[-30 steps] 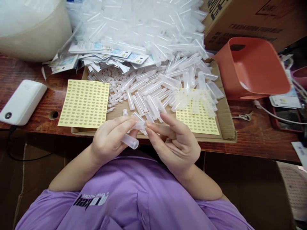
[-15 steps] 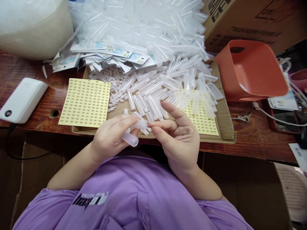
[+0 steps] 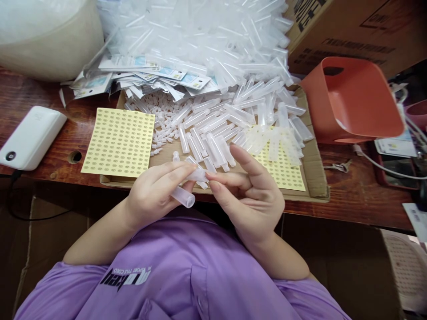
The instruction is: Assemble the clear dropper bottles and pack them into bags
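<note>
My left hand (image 3: pixel 153 186) is closed on two clear plastic tubes. One tube (image 3: pixel 196 174) is pinched between its thumb and fingers, pointing right. A second tube (image 3: pixel 183 196) lies lower against the palm, its round end showing a faint mark. At the end of the pinched tube, my right hand (image 3: pixel 253 195) presses its index fingertip, with the thumb tip close below. Anything tiny between these fingertips cannot be made out. Just beyond the hands lie loose tubes (image 3: pixel 216 149) and small white stoppers (image 3: pixel 163 133) in a shallow cardboard tray (image 3: pixel 315 178).
A yellow sticker sheet (image 3: pixel 118 142) overlaps the tray's left side; another sheet (image 3: pixel 287 178) lies right under translucent pieces. Behind are a big tube heap (image 3: pixel 200 31) and printed packets (image 3: pixel 133 71). A white power bank (image 3: pixel 33 138), an orange bin (image 3: pixel 353 98), and keys (image 3: pixel 336 166) flank the tray.
My right hand has shifted slightly right, its index fingertip still at the tube's end. The lower tube in my left hand has tipped a little, showing more of its marked end.
</note>
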A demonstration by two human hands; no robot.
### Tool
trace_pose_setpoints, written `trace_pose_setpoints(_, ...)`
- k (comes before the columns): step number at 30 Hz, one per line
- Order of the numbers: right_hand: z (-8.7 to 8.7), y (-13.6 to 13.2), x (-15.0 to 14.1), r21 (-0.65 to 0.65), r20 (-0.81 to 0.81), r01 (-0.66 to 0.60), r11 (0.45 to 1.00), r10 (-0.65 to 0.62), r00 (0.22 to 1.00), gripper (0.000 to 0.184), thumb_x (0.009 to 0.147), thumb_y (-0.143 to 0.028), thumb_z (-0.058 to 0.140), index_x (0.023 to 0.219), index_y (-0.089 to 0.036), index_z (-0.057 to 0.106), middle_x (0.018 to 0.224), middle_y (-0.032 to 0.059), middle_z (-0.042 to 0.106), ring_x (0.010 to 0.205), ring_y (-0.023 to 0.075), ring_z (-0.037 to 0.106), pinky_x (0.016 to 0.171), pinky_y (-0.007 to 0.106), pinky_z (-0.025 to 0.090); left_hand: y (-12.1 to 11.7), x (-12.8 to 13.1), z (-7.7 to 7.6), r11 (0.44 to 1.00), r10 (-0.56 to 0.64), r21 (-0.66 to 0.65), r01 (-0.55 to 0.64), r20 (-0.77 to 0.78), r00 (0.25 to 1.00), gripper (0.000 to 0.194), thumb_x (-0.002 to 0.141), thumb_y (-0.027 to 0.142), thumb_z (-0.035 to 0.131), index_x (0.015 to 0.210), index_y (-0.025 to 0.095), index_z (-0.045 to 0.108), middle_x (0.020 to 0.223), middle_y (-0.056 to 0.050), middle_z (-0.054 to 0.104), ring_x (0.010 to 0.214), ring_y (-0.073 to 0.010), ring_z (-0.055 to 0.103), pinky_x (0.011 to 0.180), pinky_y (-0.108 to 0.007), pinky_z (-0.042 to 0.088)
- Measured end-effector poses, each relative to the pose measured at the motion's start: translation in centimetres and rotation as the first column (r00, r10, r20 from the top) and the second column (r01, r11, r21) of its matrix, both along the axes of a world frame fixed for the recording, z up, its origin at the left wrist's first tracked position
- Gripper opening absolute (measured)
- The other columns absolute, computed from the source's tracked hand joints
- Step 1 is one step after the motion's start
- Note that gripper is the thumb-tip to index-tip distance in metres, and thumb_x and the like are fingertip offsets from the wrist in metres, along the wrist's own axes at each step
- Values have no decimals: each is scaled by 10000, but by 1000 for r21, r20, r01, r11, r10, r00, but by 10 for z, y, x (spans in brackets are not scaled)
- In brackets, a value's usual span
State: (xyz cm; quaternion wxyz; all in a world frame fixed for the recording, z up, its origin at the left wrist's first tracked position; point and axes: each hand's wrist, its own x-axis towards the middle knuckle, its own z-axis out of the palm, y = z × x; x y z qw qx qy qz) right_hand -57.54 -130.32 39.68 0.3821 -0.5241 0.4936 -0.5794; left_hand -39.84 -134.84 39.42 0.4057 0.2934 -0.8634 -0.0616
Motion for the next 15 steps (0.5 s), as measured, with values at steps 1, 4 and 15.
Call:
trace_pose_setpoints(1, -2, 1, 0, -33, -27, 2, 999, -3, 1000, 585, 843, -191, 718, 1347, -404, 515, 914, -30, 772, 750, 164, 739, 633, 310, 642, 0, 0, 0, 1000, -6, -1, 6, -1, 1000, 301, 834, 124, 708, 1123, 103, 626, 1040, -134, 760, 978, -187, 729, 902, -230, 590)
trace_pose_setpoints(4, -7, 3, -1, -138, -156, -1, 990, -21, 988, 690, 834, -128, 702, 1415, -409, 459, 960, -35, 771, 770, 178, 741, 685, 334, 647, 1, 1, 1, 1000, 3, 2, -3, 3, 1000, 322, 837, 119, 702, 1147, 120, 616, 1057, -125, 757, 989, -188, 726, 898, -236, 592)
trace_pose_setpoints(15, -8, 1, -4, -477, -605, -63, 877, -276, 746, 878, 800, -99, 711, 1527, -345, 286, 1082, 3, 738, 589, 179, 684, 495, 337, 531, 5, 3, -2, 998, 39, -56, -38, 16, 999, 345, 848, 146, 705, 1174, 137, 592, 1053, -98, 755, 970, -177, 727, 870, -248, 608)
